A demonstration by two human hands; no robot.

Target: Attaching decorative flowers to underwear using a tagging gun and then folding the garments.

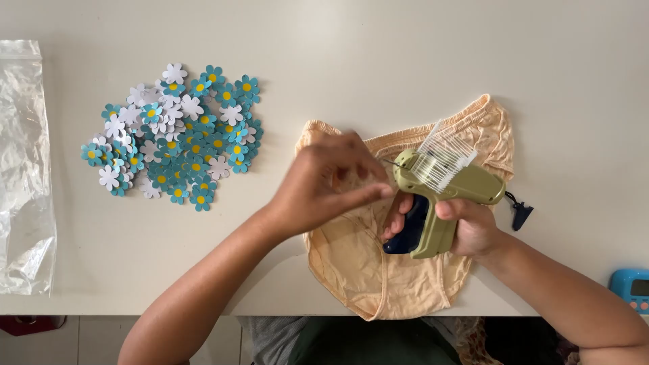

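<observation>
A peach-coloured brief (378, 270) lies flat on the white table (405, 54) near its front edge. My right hand (466, 226) grips an olive-green tagging gun (439, 189) with a dark trigger and a strip of clear plastic fasteners on top, its needle pointing left over the fabric. My left hand (324, 186) hovers over the waistband at the needle tip, fingers pinched together; whether it holds anything small I cannot tell.
A heap of several teal and white paper flower tags (179, 135) lies to the left. A clear plastic bag (23, 169) sits along the left edge. A small blue device (632, 287) is at the right edge.
</observation>
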